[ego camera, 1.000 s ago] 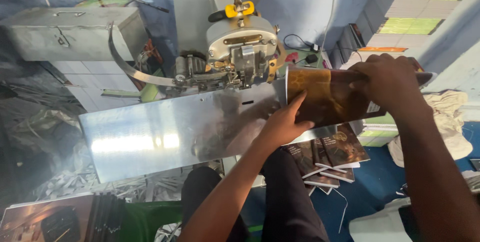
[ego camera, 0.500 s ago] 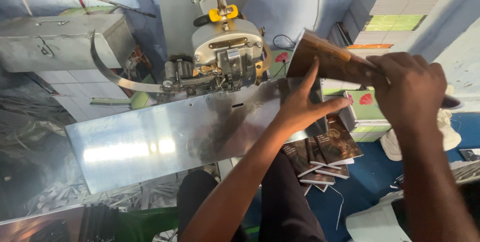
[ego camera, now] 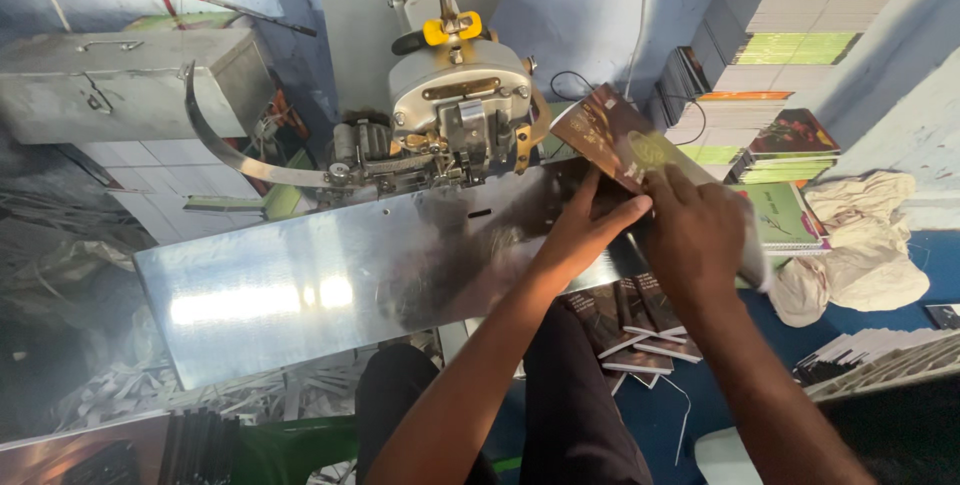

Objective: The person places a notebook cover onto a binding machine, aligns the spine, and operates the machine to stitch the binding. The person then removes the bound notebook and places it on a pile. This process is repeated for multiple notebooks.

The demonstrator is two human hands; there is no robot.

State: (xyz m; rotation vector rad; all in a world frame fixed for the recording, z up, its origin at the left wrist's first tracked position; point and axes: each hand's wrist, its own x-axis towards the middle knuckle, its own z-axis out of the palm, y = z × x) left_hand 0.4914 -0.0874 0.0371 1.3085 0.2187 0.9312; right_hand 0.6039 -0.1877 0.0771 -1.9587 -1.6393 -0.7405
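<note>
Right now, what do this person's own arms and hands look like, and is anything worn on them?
Both arms are bare as far up as the head view shows: no sleeves, no gloves. The left hand and the right hand carry no ring, watch or bracelet that I can make out. Both forearms look lean. Below them, dark trousers cover the legs.
</note>
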